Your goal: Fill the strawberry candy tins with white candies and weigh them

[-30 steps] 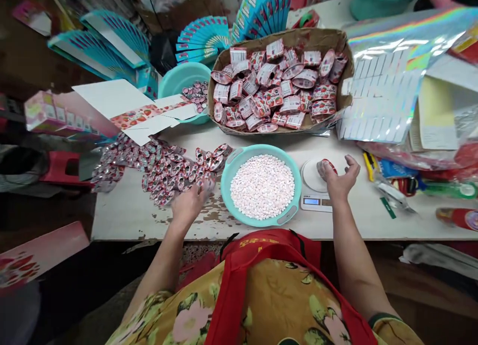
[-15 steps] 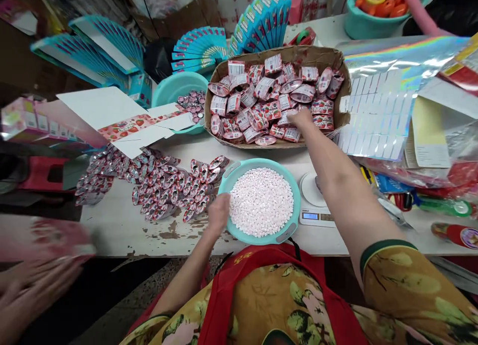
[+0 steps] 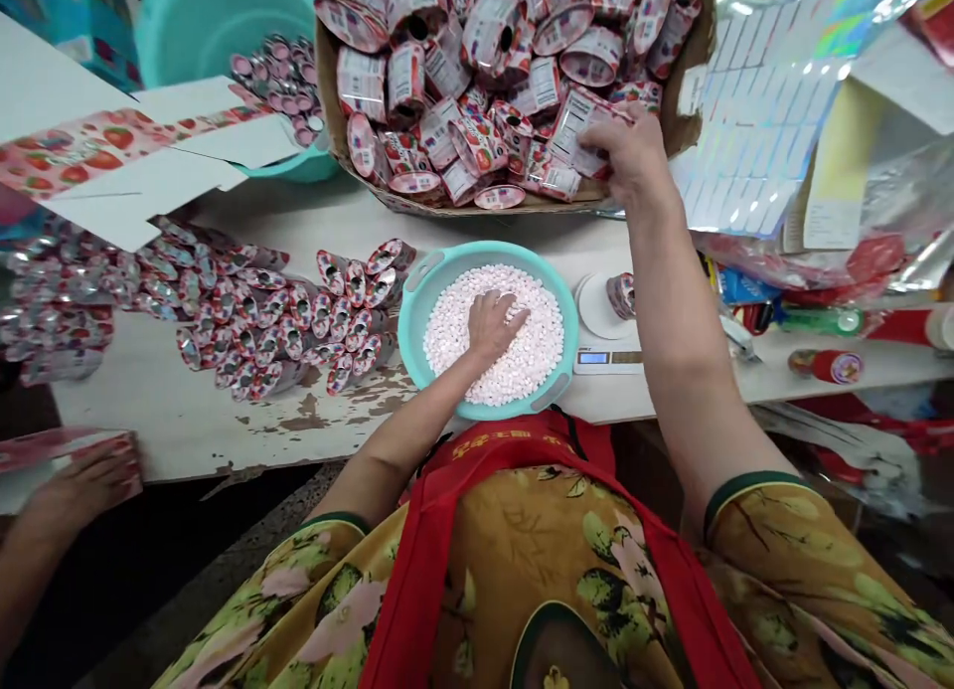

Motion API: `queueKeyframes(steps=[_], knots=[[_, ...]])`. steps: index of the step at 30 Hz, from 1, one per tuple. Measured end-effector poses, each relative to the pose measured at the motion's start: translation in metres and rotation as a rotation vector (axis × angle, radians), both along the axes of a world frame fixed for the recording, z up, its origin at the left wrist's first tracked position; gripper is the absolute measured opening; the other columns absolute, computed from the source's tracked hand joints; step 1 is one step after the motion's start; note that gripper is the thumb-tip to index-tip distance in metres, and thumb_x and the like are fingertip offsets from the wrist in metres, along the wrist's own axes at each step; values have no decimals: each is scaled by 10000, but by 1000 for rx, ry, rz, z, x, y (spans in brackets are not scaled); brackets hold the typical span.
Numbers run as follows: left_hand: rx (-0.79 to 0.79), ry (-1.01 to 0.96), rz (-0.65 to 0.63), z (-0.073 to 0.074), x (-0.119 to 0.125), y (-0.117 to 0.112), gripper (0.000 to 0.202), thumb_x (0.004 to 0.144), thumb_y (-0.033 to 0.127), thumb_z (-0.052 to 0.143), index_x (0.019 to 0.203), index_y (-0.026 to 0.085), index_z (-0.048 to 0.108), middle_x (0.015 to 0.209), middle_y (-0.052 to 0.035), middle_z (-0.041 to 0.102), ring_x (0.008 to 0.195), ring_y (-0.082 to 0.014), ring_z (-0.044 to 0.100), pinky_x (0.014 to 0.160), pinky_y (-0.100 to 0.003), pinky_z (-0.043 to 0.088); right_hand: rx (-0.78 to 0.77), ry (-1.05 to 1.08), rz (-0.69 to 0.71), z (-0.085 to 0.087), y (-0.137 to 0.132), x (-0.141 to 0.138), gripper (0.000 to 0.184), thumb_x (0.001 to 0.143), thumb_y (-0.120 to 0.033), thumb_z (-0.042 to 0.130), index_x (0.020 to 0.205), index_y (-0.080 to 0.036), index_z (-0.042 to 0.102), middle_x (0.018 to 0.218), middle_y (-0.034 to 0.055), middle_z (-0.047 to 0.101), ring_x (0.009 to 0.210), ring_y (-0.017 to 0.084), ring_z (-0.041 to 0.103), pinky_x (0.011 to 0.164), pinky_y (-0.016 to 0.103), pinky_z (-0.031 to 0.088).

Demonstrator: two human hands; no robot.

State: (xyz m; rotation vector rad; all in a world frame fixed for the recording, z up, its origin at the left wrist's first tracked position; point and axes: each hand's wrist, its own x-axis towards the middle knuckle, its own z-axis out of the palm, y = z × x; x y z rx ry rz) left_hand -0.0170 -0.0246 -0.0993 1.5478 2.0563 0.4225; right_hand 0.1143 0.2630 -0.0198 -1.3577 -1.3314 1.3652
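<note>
Tabletop (image 3: 149, 396): two bowls (image 3: 411, 331) (both teal)

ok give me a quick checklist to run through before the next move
1. Left hand in the bowl: ok, fingers spread among the pale pieces.
2. Right hand gripping a pack in the carton: cannot tell; fingers are at it.
3. Scale pan bare: not ok, a packet is on it.
4. Scale reading: cannot tell; the digits are too small.
5. Other person's hand away from the bowl: ok, far left.

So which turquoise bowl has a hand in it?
The nearer bowl, with small pale pieces: the left hand is in it. The farther bowl shows none.
</note>
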Motion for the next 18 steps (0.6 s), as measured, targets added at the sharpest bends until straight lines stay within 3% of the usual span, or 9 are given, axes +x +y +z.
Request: queueKeyframes(steps=[2, 4, 6, 8, 10, 12, 15, 18], knots=[[9, -75, -7, 2, -1, -3, 320, 920, 438, 598, 1057, 189, 746, 1153, -142, 691, 1106, -264, 606, 1003, -372, 434, -1, 49, 13, 19, -45, 26, 608, 883, -336, 516, 1394, -14, 445, 1070, 7, 701, 997, 170, 723, 849, 346, 528], [16, -194, 87, 6, -5, -11, 206, 858, 374, 662, 929, 199, 744, 1026, -100, 716, 982, -237, 635, 884, -324, 467, 58, 60, 31, 27, -101, 45, 630, 904, -450, 506, 1394, -55, 482, 1157, 39, 702, 1008, 171, 726, 853, 338, 521], [17, -382, 279, 12, -9, -19, 168, 783, 358, 724, 825, 196, 712, 846, -51, 698, 837, -206, 632, 750, -282, 466, 48, 74, 31, 23, -161, 57, 600, 752, -479, 778, 1240, -162, 631, 1138, 56, 751, 949, 195, 745, 839, 343, 586], [13, -639, 497, 22, -14, -24, 227, 727, 391, 760, 760, 188, 664, 669, 0, 615, 664, -161, 580, 621, -251, 428, -27, 59, 37, 16, -215, 59, 558, 661, -440, 861, 1138, -211, 684, 1058, 35, 771, 905, 206, 743, 838, 367, 613], [19, -896, 665, 38, -17, -26, 296, 681, 421, 786, 744, 181, 625, 607, 31, 554, 543, -115, 504, 524, -229, 374, -93, 21, 57, 10, -256, 55, 522, 657, -403, 858, 1120, -226, 697, 1037, 30, 771, 905, 217, 735, 870, 397, 609], [41, -1103, 735, 57, -18, -26, 343, 644, 419, 812, 764, 179, 598, 624, 39, 558, 481, -88, 467, 464, -217, 338, -95, -40, 100, 7, -282, 45, 473, 685, -362, 820, 1124, -230, 703, 1078, 36, 762, 968, 230, 723, 943, 421, 579], [63, -1309, 700, 86, -14, -25, 385, 648, 430, 816, 816, 191, 566, 622, 42, 562, 417, -77, 441, 409, -213, 307, -20, -160, 199, 7, -298, 26, 401, 696, -279, 762, 1091, -234, 718, 1124, 45, 747, 1065, 248, 696, 1022, 435, 523], [183, -1411, 671, 104, -4, -22, 381, 701, 469, 768, 822, 197, 531, 666, 25, 583, 485, -94, 527, 471, -221, 410, -17, -255, 281, 6, -303, 8, 393, 678, -243, 749, 1069, -228, 719, 1097, 49, 750, 1057, 266, 694, 996, 439, 521]])
